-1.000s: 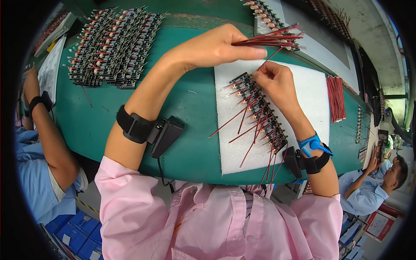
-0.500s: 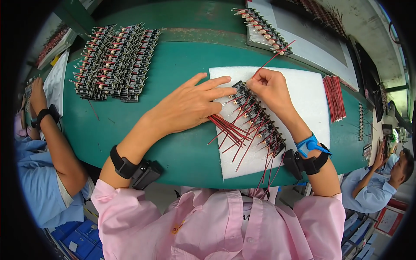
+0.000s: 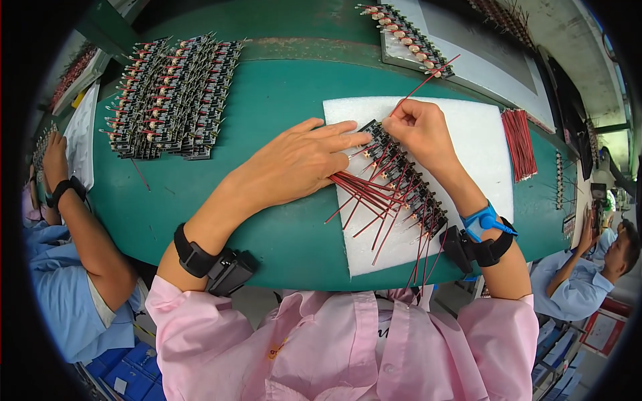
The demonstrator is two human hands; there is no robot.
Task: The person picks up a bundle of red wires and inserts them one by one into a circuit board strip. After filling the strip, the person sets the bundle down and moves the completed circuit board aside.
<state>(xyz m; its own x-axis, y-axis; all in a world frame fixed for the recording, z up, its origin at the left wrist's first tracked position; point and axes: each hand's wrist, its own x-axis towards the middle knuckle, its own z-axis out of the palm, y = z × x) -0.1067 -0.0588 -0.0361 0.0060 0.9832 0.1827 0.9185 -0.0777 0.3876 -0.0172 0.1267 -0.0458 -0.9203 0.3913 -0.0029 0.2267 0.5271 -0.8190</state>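
Note:
A strip of small black circuit boards (image 3: 418, 189) lies slantwise on a white foam sheet (image 3: 468, 127), with red wires standing out along it. My right hand (image 3: 421, 130) pinches a single red wire (image 3: 428, 79) at the strip's far end; the wire's free end points up and away. My left hand (image 3: 304, 160) is closed around a bundle of red wires (image 3: 364, 190) held under the palm, their ends fanning over the foam. Its index and middle fingers reach to the strip's far left edge. Where the pinched wire meets the board is hidden by my fingertips.
Stacked board strips (image 3: 174, 100) stand on the green table (image 3: 281, 87) at the far left. Another strip (image 3: 404, 40) rests on a grey metal case (image 3: 468, 53). More red wires (image 3: 519, 144) lie at the foam's right edge. Co-workers sit at both sides.
Both hands stay almost in place, the right still pinching its wire at the strip's far end. The whole view has shifted slightly.

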